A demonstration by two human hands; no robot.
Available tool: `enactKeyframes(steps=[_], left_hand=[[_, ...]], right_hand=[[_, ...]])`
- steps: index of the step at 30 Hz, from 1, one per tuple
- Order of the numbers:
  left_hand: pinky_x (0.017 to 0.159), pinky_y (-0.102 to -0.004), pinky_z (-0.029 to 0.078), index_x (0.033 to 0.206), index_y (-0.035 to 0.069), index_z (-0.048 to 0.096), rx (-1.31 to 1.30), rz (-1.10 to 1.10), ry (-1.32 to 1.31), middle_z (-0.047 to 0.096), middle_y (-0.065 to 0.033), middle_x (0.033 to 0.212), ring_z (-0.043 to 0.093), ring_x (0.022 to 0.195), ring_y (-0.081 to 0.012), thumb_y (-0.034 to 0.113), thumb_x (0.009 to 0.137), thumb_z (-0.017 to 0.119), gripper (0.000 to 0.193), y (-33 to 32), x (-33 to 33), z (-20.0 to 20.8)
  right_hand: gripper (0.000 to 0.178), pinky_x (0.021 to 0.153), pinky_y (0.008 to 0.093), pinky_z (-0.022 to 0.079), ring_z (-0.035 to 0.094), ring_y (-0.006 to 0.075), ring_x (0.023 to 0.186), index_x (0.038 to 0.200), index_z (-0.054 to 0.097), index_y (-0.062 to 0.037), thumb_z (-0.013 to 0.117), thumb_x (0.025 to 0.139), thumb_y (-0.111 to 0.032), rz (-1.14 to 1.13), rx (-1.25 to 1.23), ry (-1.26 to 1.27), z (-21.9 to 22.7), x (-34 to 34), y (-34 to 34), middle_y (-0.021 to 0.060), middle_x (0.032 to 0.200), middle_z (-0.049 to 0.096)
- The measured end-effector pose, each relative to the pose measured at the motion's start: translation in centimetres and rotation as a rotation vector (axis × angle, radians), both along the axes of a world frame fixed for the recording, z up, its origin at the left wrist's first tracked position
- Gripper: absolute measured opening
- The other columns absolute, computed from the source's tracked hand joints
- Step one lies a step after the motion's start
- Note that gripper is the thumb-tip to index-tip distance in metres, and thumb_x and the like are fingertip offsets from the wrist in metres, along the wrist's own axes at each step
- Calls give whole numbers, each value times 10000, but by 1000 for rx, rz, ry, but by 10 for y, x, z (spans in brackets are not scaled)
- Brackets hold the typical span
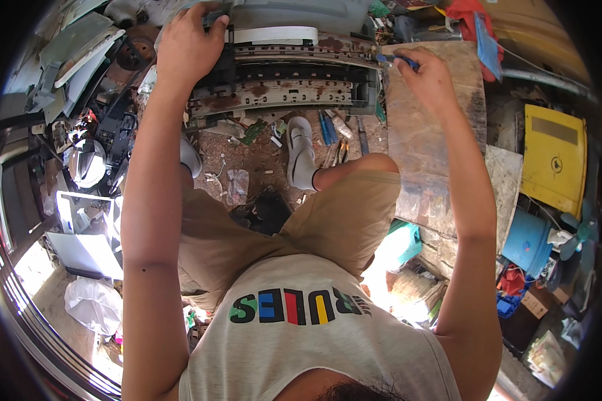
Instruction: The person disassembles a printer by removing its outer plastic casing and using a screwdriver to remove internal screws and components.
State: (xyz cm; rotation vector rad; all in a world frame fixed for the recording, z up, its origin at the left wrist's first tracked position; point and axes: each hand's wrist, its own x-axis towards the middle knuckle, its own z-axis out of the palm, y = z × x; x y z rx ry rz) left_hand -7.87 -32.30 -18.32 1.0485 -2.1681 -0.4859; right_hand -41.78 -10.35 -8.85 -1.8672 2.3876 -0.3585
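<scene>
A long, partly dismantled machine, like a printer, with a grey plastic casing and rusty slotted metal rails (294, 93), lies in front of me. At its left end, my left hand (192, 43) curls its fingers over a dark part of the frame; the fingertips are partly hidden. My right hand (425, 75) is closed round the blue handle of a screwdriver (407, 62) at the machine's right end. The tool points left toward the frame, and I cannot tell whether its tip touches.
Blue-handled tools (328, 128) and small scraps lie on the dirt floor between my feet. A worn wooden board (425, 160) lies to the right, with a yellow panel (555, 157) and a blue container (525, 244) beyond. Scrap panels (77, 50) and a clear plastic bag (92, 304) crowd the left.
</scene>
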Motion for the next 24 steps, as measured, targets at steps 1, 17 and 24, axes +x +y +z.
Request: enactKeyframes(steps=[1,17,24], left_hand=[[939,-449,493,1222,124,670,8,-2,2,679,-189,1157,634,1099,-379,373,947,627,373,-3,2,-2],[982,-447,493,1259,74,660,215,2,-244,685,-258,1132,637,1131,-400,493,864,679,576,-17,37,3],[1070,-439,457,1418,55,521,384,-52,-360,525,-246,1407,540,1290,-386,449,664,869,919,2,43,28]], right_hand=[[264,708,405,503,636,317,750,1079,737,-36,691,885,-209,18,-2,15,-1,-2,0,168,903,669],[253,683,390,492,634,272,697,955,746,-20,659,886,-248,64,417,4,24,2,-58,136,788,666],[359,429,302,269,352,115,466,896,689,-36,572,992,-361,-419,1023,-353,44,11,-101,27,644,569]])
